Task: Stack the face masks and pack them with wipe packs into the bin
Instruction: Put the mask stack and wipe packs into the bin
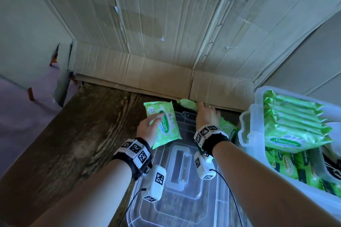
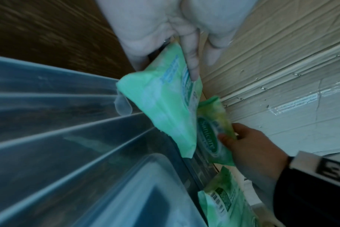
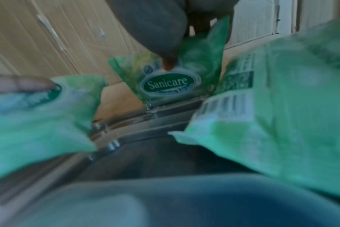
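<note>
My left hand [image 1: 154,119] pinches a green Sanicare wipe pack [image 1: 162,123], lifted at a tilt over the far left corner of a clear plastic lid [image 1: 181,188]; the left wrist view shows this pack [image 2: 161,99] between thumb and fingers. My right hand [image 1: 203,107] grips a second wipe pack [image 1: 186,103] by the cardboard wall, with its thumb [image 3: 167,61] on the pack's label [image 3: 170,83]. A third wipe pack [image 1: 229,129] lies barcode side up beside my right wrist. The clear bin [image 1: 258,96] stands at the right and holds several wipe packs. No face masks show.
A dark wooden table [image 1: 73,143] carries everything. Creased cardboard sheets [image 1: 156,42] form a wall along the table's back edge and right side, just behind both hands. The table's left edge drops to a purple floor [image 1: 22,101].
</note>
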Tool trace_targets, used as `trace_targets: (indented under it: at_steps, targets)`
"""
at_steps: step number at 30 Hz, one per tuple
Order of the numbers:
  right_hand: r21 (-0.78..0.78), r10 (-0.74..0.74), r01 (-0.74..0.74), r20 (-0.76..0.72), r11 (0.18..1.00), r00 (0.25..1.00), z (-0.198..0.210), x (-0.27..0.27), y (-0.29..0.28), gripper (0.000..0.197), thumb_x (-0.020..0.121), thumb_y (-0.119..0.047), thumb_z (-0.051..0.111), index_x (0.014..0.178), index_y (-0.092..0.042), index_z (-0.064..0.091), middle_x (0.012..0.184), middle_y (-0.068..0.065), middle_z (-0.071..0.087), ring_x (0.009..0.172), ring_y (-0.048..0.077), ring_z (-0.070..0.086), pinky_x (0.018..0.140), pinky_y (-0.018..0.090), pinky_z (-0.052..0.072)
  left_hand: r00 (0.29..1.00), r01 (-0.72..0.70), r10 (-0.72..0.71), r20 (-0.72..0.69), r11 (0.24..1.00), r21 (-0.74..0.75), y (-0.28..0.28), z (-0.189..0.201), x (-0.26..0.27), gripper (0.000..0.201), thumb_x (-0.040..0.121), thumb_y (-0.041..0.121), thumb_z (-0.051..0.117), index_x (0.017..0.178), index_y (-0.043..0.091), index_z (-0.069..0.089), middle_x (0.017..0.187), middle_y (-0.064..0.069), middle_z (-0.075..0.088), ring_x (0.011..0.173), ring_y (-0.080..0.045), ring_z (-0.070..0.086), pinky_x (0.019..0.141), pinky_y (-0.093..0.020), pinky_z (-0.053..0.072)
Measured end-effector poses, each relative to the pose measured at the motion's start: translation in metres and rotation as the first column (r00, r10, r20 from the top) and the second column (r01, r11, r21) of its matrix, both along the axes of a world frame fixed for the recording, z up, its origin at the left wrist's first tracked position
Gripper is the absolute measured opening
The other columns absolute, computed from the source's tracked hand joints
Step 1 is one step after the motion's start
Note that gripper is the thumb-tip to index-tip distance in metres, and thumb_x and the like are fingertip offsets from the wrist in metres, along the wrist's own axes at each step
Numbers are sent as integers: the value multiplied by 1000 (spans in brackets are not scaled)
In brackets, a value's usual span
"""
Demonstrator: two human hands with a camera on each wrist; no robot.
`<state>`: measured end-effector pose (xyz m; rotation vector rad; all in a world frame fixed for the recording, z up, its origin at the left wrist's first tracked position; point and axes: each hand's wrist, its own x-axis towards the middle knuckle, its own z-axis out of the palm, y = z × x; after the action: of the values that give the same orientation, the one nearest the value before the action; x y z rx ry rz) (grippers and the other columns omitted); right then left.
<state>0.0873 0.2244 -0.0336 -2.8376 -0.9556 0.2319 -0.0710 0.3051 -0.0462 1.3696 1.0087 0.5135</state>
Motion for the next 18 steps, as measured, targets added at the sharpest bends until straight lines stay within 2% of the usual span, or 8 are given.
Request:
trace_targets:
  at_steps: [2, 4, 6, 8, 11, 13, 15, 18]
  targets:
    - [212, -111, 115, -28, 971, 993, 5, -6, 0, 27, 99, -13, 31, 124, -8, 41, 118, 18, 58, 115, 34, 47, 96, 43, 31, 999, -31, 30, -10, 999, -29, 2, 2, 2, 17, 92, 18, 55, 103, 18, 69, 124, -5, 61, 120, -17, 52, 98, -24, 37]
    - [436, -154, 224, -190, 872, 970, 14, -16, 0, 25, 100, -20, 31, 115, -2, 39, 101, 19, 58, 101, 36, 54, 83, 40, 35, 999, -42, 42, -6, 997, -64, 3, 5, 4, 32, 85, 35, 62, 109, 15, 67, 118, -4, 62, 116, -19, 54, 96, -29, 40]
    - [589, -57, 263, -345, 764, 937, 23, -28, 1, 18, 100, -21, 33, 102, -4, 36, 85, 13, 54, 80, 31, 57, 66, 32, 35, 1000, -18, 18, 4, 998, -62, 1, 7, 7, 46, 80, 46, 62, 114, 14, 65, 113, 0, 61, 108, -16, 54, 92, -27, 39]
    - [626, 74, 231, -422, 745, 904, 31, -37, 1, 20, 100, -19, 35, 106, -1, 41, 86, 11, 57, 72, 25, 55, 58, 32, 38, 998, 42, -39, 48, 998, -57, -3, 15, 10, 48, 81, 51, 61, 110, 13, 66, 107, 2, 61, 101, -13, 55, 88, -26, 39]
    - [510, 152, 67, -376, 858, 914, 30, -41, -2, 28, 98, -12, 37, 116, 0, 54, 101, 18, 62, 84, 26, 57, 68, 29, 39, 995, 89, -86, 58, 994, -57, -5, 19, 10, 65, 67, 62, 71, 91, 2, 65, 88, -10, 66, 84, -23, 63, 80, -41, 50]
    - [362, 37, 66, -269, 930, 963, 25, -39, -9, 30, 96, -14, 40, 120, -8, 57, 119, 18, 52, 106, 31, 51, 81, 27, 36, 996, 84, -80, 46, 993, -81, -8, 18, 8, 32, 76, 35, 74, 89, 8, 64, 93, -12, 70, 89, -30, 66, 82, -42, 53]
    - [112, -187, 209, -178, 972, 966, 20, -35, -20, 35, 94, -21, 45, 128, -15, 46, 135, 18, 35, 122, 34, 37, 95, 37, 36, 997, 82, -82, 1, 992, -96, -9, 13, 4, 16, 80, 19, 72, 92, 12, 63, 99, -12, 70, 93, -30, 66, 85, -42, 54]
    - [-93, -365, 352, -248, 931, 898, 4, -26, -38, 66, 86, -40, 58, 137, -17, 23, 145, 21, 21, 130, 40, 27, 101, 52, 36, 997, 71, -72, -16, 993, -97, -9, 8, 0, 21, 80, 16, 73, 98, 11, 62, 103, -11, 69, 94, -28, 66, 89, -46, 53]
